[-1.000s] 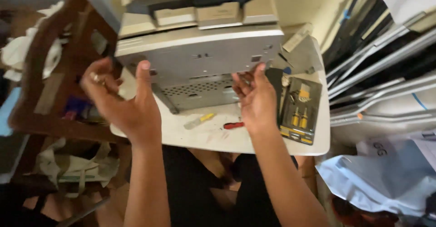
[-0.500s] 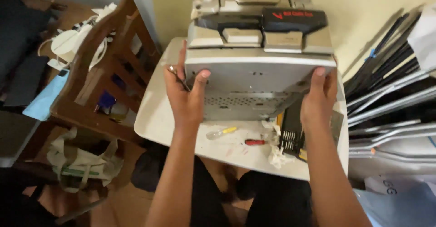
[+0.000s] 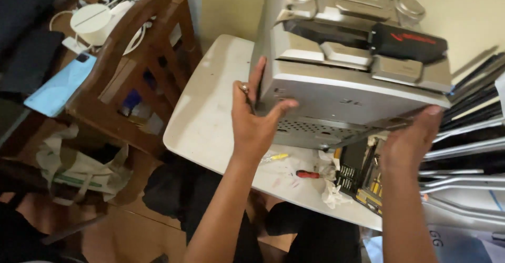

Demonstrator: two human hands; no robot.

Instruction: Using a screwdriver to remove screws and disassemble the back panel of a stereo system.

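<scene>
A yellow-handled screwdriver (image 3: 274, 158), a red-handled screwdriver (image 3: 307, 174), crumpled tissue (image 3: 331, 192) and a bit-set case (image 3: 363, 181) lie under the tilted silver stereo (image 3: 347, 92) on the white counter (image 3: 210, 121). The left hand (image 3: 255, 123) grasps its left side, the right hand (image 3: 407, 144) its lower right corner (both hands clenched on it). A wooden chair (image 3: 131, 68) stands just beside the counter's bare left edge.
</scene>
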